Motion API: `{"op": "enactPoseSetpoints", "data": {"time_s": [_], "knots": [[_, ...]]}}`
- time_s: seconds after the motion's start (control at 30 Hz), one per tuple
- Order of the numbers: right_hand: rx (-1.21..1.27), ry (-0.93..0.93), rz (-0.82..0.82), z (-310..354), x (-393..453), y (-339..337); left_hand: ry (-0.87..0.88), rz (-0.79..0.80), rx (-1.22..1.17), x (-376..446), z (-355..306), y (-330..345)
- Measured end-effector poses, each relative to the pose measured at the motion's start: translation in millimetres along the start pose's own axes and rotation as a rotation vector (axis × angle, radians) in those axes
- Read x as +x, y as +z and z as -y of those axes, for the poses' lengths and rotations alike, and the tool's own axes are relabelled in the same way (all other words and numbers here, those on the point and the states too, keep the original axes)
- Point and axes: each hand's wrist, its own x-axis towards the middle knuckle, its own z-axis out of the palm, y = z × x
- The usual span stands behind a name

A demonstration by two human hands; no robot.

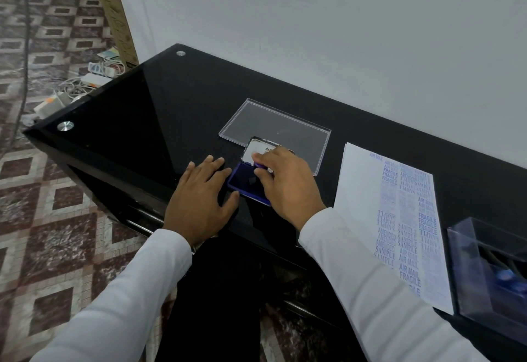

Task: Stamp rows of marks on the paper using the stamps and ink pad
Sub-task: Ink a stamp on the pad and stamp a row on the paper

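- While inking, keep left hand [201, 199] flat on surface [148, 99], fingers straight, thumb steadying ink pad [242, 183].
- Press stamp [261, 165], pinched in right hand [285, 184], squarely and lightly onto pad.
- Lift straight up, avoid smearing.
- Carry to paper [362, 190], just right of the hands, already crowded; aim for bare left margin.

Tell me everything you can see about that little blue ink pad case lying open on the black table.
The small blue ink pad case lies open on the glossy black table, its dark pad facing up. Its hinged lid, silvery-rimmed with a white label inside, is tilted back over a corner of a clear plastic lid. The left hand rests flat beside it, fingertips and thumb at its edge. The right hand holds a purple stamp down on the pad.
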Motion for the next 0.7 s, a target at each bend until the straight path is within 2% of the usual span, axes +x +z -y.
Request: {"op": "enactPoseSetpoints", "data": {"time_s": [0.7], "knots": [[0.034, 0.034, -0.005, 1.0, 0.8, -1.0, 0.002, -0.018, 0.013, 0.1, 1.4, 2.6]]}}
